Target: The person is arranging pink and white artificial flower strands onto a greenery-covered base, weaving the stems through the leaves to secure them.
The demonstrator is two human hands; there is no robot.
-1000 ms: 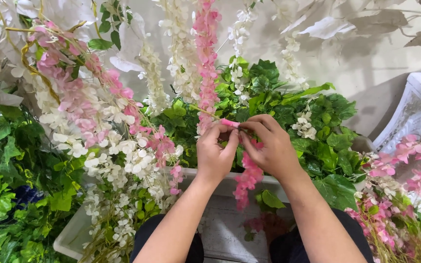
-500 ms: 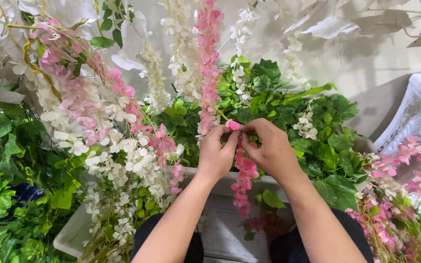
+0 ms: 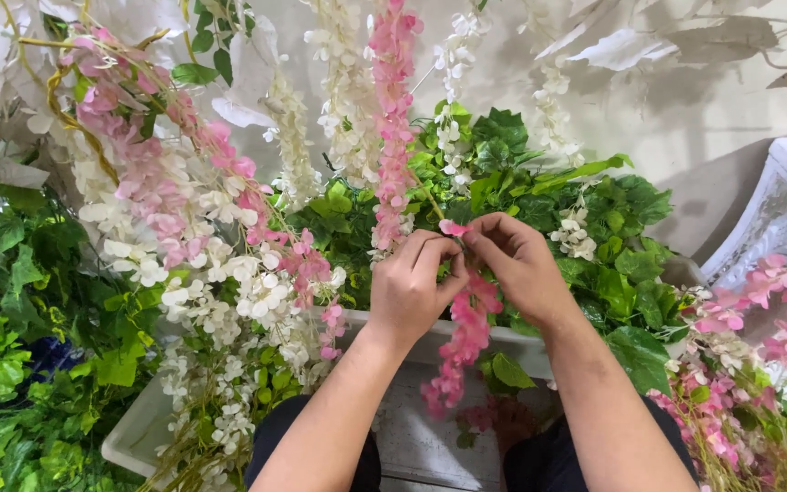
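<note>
the pink flower strand (image 3: 463, 339) is hanging top to bottom, its tip pointing down toward the white tray (image 3: 143, 428). it is showing soft pink petals clustered along a thin stem. the left hand (image 3: 412, 287) and right hand (image 3: 521, 264) are both pinching its upper end, in front of the green leaves (image 3: 585, 210).

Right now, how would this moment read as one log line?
left hand: pinching pink flower strand | right hand: pinching same strand's top | strand: hangs over white trough | around: green leaves
</note>
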